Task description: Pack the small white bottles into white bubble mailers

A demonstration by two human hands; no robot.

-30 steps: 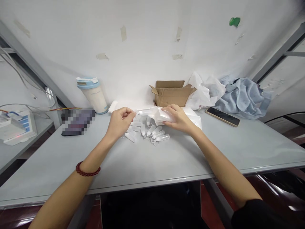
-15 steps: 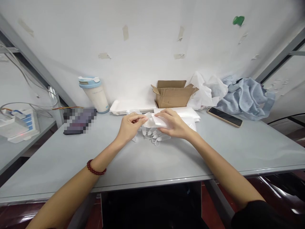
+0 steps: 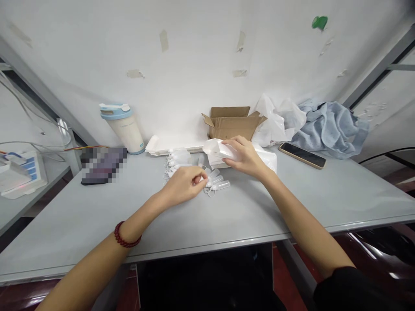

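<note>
Far left: white socket block (image 3: 30,170), red glow; marks too small to read.
Left, mid-height: dark item (image 3: 103,166), pixelated; make unknown.
Tumbler (image 3: 126,129): left of centre, blue lid, cream body; faint lettering high up, small blue label low down, neither legible.
White stack (image 3: 157,146): flat, centre-left, near wall; no print seen.
Small bottles (image 3: 180,157): heaped mid-frame, more (image 3: 222,185) just right of the left hand. Clear, looped caps, no labels visible. Probably very light, slightly squeezable, smooth enough to roll; best gripped round the barrel, as loops could snag.
Left hand (image 3: 184,185): centre, over the bottles; fingers curled, thumb and forefinger nearly closed. Cannot tell if anything is pinched.
Carton (image 3: 228,129): brown, flaps open, behind the packet; no legible print.
White packet (image 3: 223,151): centre; looks light, soft, crinkly, likely slippery. Firm hold along its side, mouth left free.
Right hand (image 3: 244,157): right of centre, fingers and thumb closed round the packet.
Upper right: plastic bag (image 3: 270,123), then phone (image 3: 301,155), screen dark, and blue cloth (image 3: 335,129).
</note>
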